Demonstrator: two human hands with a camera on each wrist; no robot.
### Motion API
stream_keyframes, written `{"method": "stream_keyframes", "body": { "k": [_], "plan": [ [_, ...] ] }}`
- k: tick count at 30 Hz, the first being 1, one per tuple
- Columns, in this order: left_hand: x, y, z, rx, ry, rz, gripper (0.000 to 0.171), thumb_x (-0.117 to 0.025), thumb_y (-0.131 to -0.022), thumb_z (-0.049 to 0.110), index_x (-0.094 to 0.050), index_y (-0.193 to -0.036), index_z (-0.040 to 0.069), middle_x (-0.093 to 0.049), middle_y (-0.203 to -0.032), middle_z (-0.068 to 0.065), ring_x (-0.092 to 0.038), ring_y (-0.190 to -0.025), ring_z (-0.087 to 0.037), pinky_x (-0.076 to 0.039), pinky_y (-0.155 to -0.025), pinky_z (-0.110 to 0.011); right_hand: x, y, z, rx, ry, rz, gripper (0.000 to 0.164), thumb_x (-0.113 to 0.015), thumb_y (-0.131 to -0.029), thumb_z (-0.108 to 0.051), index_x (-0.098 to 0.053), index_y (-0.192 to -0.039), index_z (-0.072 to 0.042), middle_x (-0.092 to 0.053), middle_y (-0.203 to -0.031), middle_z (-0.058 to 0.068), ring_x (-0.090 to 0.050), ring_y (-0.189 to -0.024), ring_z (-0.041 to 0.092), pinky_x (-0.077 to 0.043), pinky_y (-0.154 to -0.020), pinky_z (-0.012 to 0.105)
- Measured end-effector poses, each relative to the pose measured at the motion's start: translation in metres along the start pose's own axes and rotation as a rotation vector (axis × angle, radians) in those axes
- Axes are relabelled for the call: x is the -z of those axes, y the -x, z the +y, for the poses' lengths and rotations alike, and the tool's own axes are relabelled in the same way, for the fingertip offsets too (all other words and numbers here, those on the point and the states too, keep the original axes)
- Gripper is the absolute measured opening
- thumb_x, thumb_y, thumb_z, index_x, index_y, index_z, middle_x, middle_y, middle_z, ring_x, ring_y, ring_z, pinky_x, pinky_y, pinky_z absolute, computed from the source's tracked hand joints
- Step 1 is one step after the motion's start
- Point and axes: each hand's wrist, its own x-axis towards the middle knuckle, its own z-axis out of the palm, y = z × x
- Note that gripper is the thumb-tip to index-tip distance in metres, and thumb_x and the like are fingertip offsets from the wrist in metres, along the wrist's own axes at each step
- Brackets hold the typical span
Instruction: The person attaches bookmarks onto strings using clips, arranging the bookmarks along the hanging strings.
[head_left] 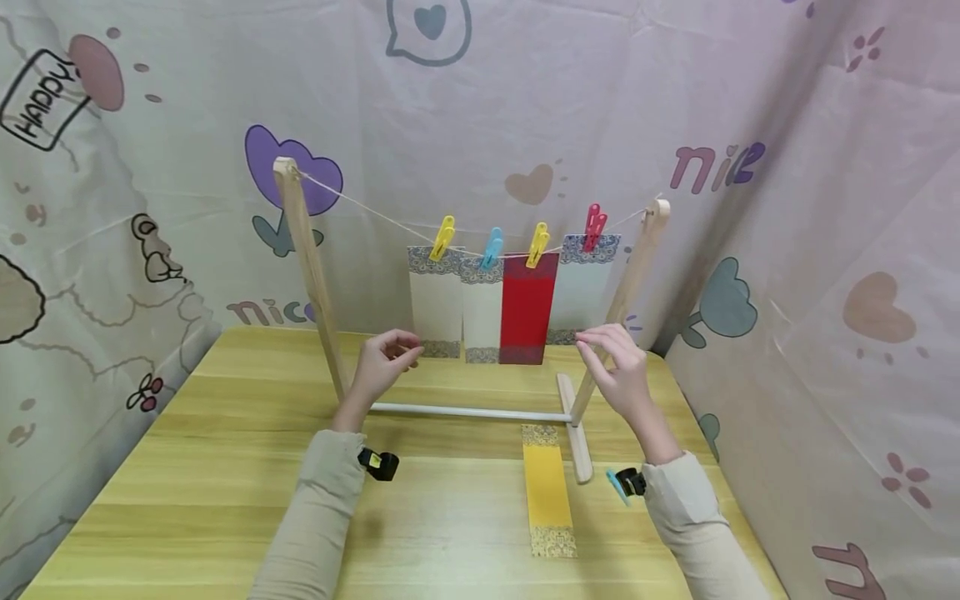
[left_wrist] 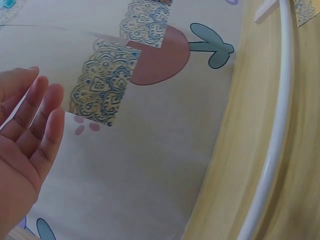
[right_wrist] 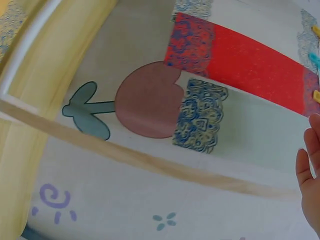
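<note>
My left hand (head_left: 384,360) is raised near the lower edge of the leftmost white paper strip (head_left: 437,304), its fingers loosely bent around nothing. In the left wrist view that hand (left_wrist: 27,135) is apart from the strip's patterned end (left_wrist: 102,85). My right hand (head_left: 618,367) hovers in front of the pale blue strip (head_left: 581,287), holding nothing. Between these hang a second white strip (head_left: 482,317) and a red strip (head_left: 528,308). Yellow (head_left: 443,237), blue (head_left: 492,247), yellow (head_left: 537,244) and red (head_left: 594,227) clothespins fasten the strips to a string.
The string (head_left: 360,202) spans a left wooden post (head_left: 311,258) and a right post (head_left: 637,258), joined below by a white rod (head_left: 468,412). On the table (head_left: 225,500) lie a yellow strip (head_left: 547,487) and a blue clothespin (head_left: 617,486) beside the right wrist.
</note>
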Motion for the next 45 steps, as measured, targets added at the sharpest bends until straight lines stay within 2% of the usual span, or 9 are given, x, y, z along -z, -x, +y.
{"method": "stream_keyframes", "body": {
  "k": [7, 13, 16, 19, 23, 28, 34, 41, 45],
  "plan": [
    [-0.010, 0.007, -0.008, -0.014, -0.054, 0.028, 0.015, -0.065, -0.081, 0.007, -0.063, -0.090, -0.005, -0.063, -0.085, -0.014, -0.056, -0.073, -0.016, -0.046, -0.058, -0.021, 0.013, 0.010, -0.014, -0.026, 0.028, -0.007, 0.009, -0.058, -0.067, 0.014, -0.062, -0.075, 0.013, -0.060, -0.070, 0.024, -0.053, -0.066, 0.038, -0.043, -0.071, 0.031],
    [-0.023, 0.014, -0.014, 0.007, -0.059, -0.007, 0.016, -0.065, -0.081, 0.009, -0.064, -0.092, -0.003, -0.063, -0.089, -0.013, -0.056, -0.076, -0.015, -0.046, -0.059, -0.022, 0.020, 0.030, -0.014, -0.080, 0.038, -0.031, 0.013, -0.059, -0.064, 0.016, -0.063, -0.077, 0.013, -0.061, -0.071, 0.023, -0.054, -0.067, 0.038, -0.043, -0.070, 0.030],
    [-0.032, 0.020, -0.006, 0.014, -0.036, -0.027, 0.017, -0.064, -0.081, 0.005, -0.064, -0.095, -0.005, -0.062, -0.094, -0.018, -0.058, -0.078, -0.024, -0.048, -0.060, -0.027, 0.022, 0.043, -0.011, -0.100, 0.037, -0.040, 0.017, -0.059, -0.062, 0.017, -0.063, -0.078, 0.012, -0.062, -0.072, 0.022, -0.054, -0.067, 0.038, -0.043, -0.072, 0.028],
    [-0.043, 0.026, 0.004, -0.010, -0.015, -0.046, 0.021, -0.063, -0.079, -0.003, -0.061, -0.099, -0.010, -0.060, -0.100, -0.024, -0.056, -0.085, -0.035, -0.049, -0.066, -0.040, 0.025, 0.060, -0.005, -0.116, 0.042, -0.048, 0.017, -0.060, -0.063, 0.016, -0.064, -0.078, 0.011, -0.063, -0.073, 0.021, -0.054, -0.069, 0.037, -0.042, -0.075, 0.025],
    [-0.059, 0.029, -0.015, -0.074, -0.083, -0.056, 0.025, -0.067, -0.075, -0.003, -0.063, -0.100, -0.007, -0.059, -0.106, -0.020, -0.051, -0.096, -0.032, -0.045, -0.070, -0.046, 0.028, 0.081, 0.001, -0.143, 0.045, -0.058, 0.013, -0.062, -0.066, 0.013, -0.064, -0.078, 0.010, -0.063, -0.074, 0.018, -0.055, -0.070, 0.035, -0.041, -0.078, 0.018],
    [-0.077, 0.030, -0.040, -0.061, -0.125, -0.086, 0.028, -0.069, -0.074, 0.003, -0.066, -0.102, 0.003, -0.058, -0.112, -0.011, -0.048, -0.099, -0.025, -0.041, -0.068, -0.035, 0.033, 0.089, -0.012, -0.177, 0.051, -0.059, 0.017, -0.062, -0.060, 0.018, -0.063, -0.076, 0.011, -0.062, -0.072, 0.020, -0.054, -0.067, 0.034, -0.042, -0.077, 0.016],
    [-0.092, 0.035, -0.045, -0.098, -0.170, -0.146, 0.035, -0.069, -0.074, 0.004, -0.062, -0.108, 0.001, -0.055, -0.115, -0.016, -0.048, -0.101, -0.029, -0.045, -0.069, -0.034, 0.033, 0.109, -0.023, -0.272, 0.057, -0.072, 0.025, -0.063, -0.054, 0.025, -0.063, -0.075, 0.011, -0.061, -0.072, 0.020, -0.054, -0.066, 0.031, -0.044, -0.066, 0.016],
    [-0.112, 0.043, -0.046, -0.089, -0.259, -0.290, 0.046, -0.066, -0.080, 0.018, -0.054, -0.121, 0.001, -0.046, -0.129, -0.015, -0.043, -0.114, -0.034, -0.031, -0.094, -0.053, 0.036, 0.130, -0.029, -0.362, 0.069, -0.111, 0.026, -0.066, -0.055, 0.025, -0.063, -0.076, 0.010, -0.062, -0.073, 0.020, -0.054, -0.066, 0.031, -0.042, -0.063, 0.012],
    [-0.123, 0.047, -0.048, -0.063, -0.285, -0.370, 0.052, -0.065, -0.081, 0.023, -0.049, -0.126, 0.003, -0.041, -0.132, -0.016, -0.051, -0.103, -0.033, -0.041, -0.086, -0.047, 0.037, 0.142, -0.030, -0.364, 0.082, -0.125, 0.029, -0.067, -0.053, 0.025, -0.063, -0.077, 0.010, -0.062, -0.074, 0.021, -0.054, -0.067, 0.031, -0.042, -0.062, 0.013]
  ]
}}
